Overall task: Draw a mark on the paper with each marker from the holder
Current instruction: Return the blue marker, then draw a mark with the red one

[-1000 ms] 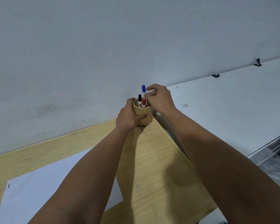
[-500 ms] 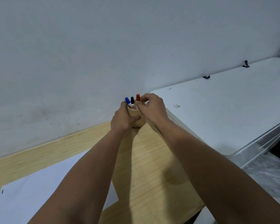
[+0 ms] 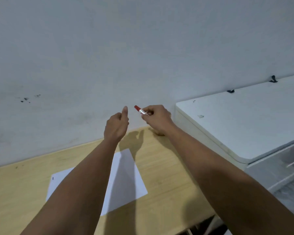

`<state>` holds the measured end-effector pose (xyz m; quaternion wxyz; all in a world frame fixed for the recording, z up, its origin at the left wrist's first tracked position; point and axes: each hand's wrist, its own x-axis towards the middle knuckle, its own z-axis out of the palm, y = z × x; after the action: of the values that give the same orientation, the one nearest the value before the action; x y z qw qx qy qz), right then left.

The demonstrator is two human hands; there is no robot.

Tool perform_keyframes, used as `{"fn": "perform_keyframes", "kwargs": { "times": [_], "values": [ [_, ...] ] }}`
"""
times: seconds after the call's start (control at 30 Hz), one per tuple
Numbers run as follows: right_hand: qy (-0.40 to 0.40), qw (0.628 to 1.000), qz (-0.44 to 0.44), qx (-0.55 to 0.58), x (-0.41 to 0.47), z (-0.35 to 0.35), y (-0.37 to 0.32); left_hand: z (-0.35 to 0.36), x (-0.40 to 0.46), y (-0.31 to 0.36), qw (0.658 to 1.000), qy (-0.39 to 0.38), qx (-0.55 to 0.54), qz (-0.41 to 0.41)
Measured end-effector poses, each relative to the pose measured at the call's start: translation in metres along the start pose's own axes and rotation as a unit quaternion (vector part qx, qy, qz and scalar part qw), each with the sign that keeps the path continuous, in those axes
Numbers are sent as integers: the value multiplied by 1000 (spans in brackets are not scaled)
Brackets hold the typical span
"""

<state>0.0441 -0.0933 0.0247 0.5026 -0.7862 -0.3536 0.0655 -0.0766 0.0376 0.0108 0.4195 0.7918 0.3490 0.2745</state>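
Now that the red marker [image 3: 139,110] is out of the holder [image 3: 159,133] & up in the right hand [image 3: 157,118], the pick is done. Fingers of that hand pinch the white barrel, red cap still on, poking out left of the fingertips. Left hand [image 3: 116,126] has let go of the holder; it's empty, fingers loosely curled, thumb up, just beside the cap. Holder sits mostly hidden under the right hand. Paper [image 3: 126,175] lies below both wrists w/ one small dark mark at its far-left edge. Next, prob. uncap.
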Motion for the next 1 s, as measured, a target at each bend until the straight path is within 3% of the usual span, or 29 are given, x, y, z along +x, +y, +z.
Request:
{"fn": "perform_keyframes", "kwargs": {
  "times": [0.13, 0.33, 0.43, 0.53, 0.63, 0.7, 0.77, 0.9, 1.0],
  "values": [
    [-169, 982, 20, 82, -41, 52, -26, -59, -22, -22, 1000, 0, -16, 4],
    [-262, 957, 5, 122, -83, 123, -70, -145, -60, -73, 999, -22, -36, -20],
    [-280, 953, -26, 114, -97, 159, -83, -178, -74, -97, 998, -26, -40, -45],
    [-254, 957, -116, 75, -104, 191, -91, -203, -80, -117, 996, 0, -40, -75],
    [-243, 957, -155, 18, -103, 203, -87, -241, -76, -144, 989, 79, -49, -111],
    [-230, 964, -135, -5, -97, 203, -76, -265, -73, -168, 985, 126, 57, -103],
    [-217, 973, -70, 44, -92, 202, -66, -271, -75, -187, 967, 125, 202, -90],
    [-206, 950, 68, 224, -86, 207, -63, -244, -79, -217, 903, 50, 419, -85],
    [-199, 927, 113, 299, -83, 208, -60, -231, -83, -234, 871, 19, 490, -41]
  ]
}}
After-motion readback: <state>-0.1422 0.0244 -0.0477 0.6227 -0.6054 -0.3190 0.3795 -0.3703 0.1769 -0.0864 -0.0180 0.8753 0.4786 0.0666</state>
